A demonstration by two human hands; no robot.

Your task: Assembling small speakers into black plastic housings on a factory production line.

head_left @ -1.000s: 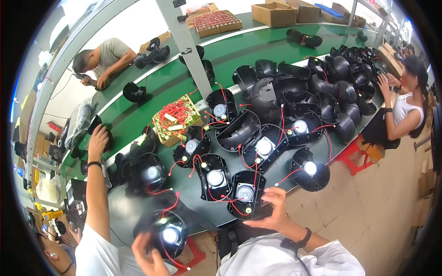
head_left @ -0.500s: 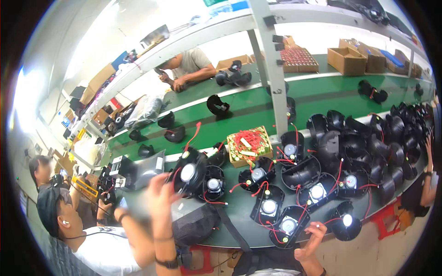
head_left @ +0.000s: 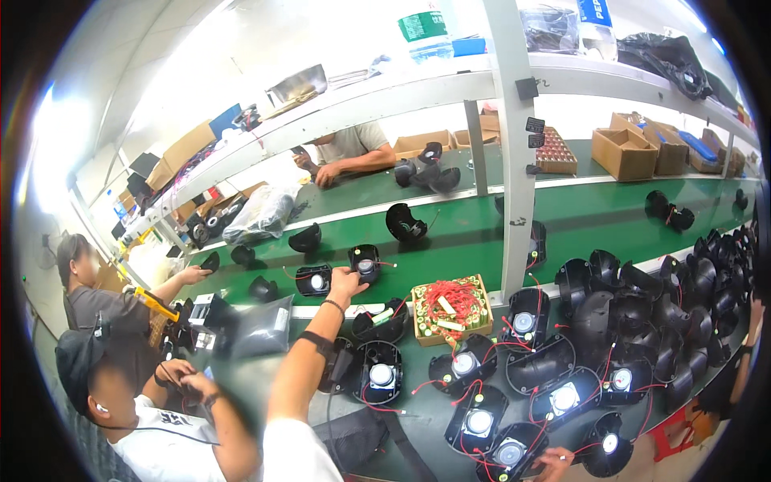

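Head view: left hand just left of centre, fingers bent at the lower edge of a speaker shell on the green belt; gripping or only touching, can't tell. Right hand at bottom, fingers loosely bent beside a table shell; hold unclear. Counts: two speaker shells by left hand, one battery box, two bottles up top. Right hand cut off by lower edge; shell pile at right overlaps, uncountable.
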